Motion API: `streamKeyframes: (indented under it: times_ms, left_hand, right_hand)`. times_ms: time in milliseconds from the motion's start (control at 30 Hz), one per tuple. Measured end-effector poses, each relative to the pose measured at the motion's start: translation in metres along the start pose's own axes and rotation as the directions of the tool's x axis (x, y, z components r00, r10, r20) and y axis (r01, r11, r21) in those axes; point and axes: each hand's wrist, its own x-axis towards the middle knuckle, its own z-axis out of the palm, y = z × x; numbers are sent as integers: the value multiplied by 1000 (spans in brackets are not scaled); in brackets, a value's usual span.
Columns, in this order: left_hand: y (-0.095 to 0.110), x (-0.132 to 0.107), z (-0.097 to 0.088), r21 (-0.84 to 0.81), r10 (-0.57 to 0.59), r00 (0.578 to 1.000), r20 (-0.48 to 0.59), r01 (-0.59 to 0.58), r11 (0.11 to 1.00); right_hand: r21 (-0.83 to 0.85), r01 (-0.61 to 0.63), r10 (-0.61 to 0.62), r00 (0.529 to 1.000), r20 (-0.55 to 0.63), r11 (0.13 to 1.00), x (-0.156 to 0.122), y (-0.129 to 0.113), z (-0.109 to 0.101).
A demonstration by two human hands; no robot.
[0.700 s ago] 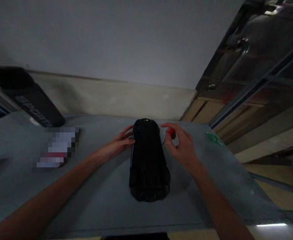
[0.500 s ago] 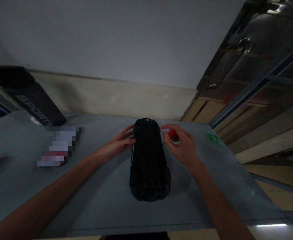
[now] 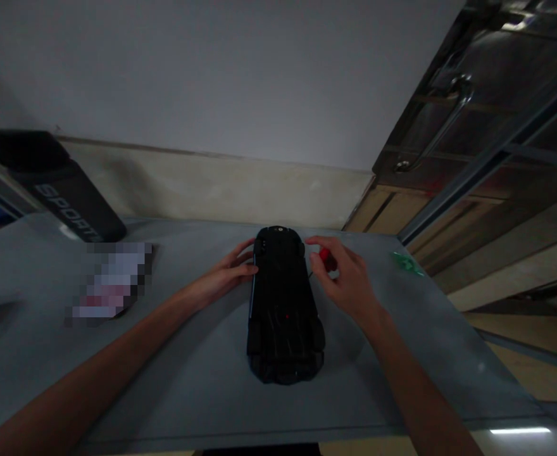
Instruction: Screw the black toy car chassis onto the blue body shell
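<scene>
A black toy car point(image 3: 283, 297) lies upside down on the grey table, its underside and wheels facing up and a small red dot near the lower middle. My left hand point(image 3: 226, 275) holds the car's left side, thumb and fingers against its edge near the far end. On the other side, my right hand point(image 3: 347, 272) grips a red-handled screwdriver point(image 3: 325, 254) between thumb and fingers. Its thin dark shaft shows just below the thumb, close to the car's right edge. The tip cannot be made out.
A dark bottle point(image 3: 72, 196) marked SPORT stands at the back left. In front of it lies a blurred-out flat item point(image 3: 112, 278). Green crumpled plastic point(image 3: 406, 263) rests at the right edge of the table point(image 3: 188, 392). A wall point(image 3: 226, 183) runs behind.
My right fingers have turned the screwdriver slightly, and less of its red handle shows. The left hand and the car stay in place.
</scene>
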Motion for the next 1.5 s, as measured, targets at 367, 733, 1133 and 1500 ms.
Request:
streamKeyframes:
  times_ms: [367, 733, 1133, 1500]
  left_hand:
    - [-2, 2, 0, -4, 18, 1000, 13, -17, 1000]
    - [3, -3, 5, 7, -3, 1000, -6, 3, 1000]
    - [1, -2, 3, 19, 16, 1000, 20, -16, 1000]
    - [2, -2, 3, 22, 12, 1000, -7, -12, 1000]
  right_hand:
    - [-3, -77, 77, 997, 6, 997, -1, 0, 4]
    - [4, -26, 26, 999, 31, 1000, 3, -5, -1]
    - [-12, -56, 56, 996, 65, 998, 3, -8, -4]
    - [14, -30, 28, 997, 78, 999, 5, -8, -13]
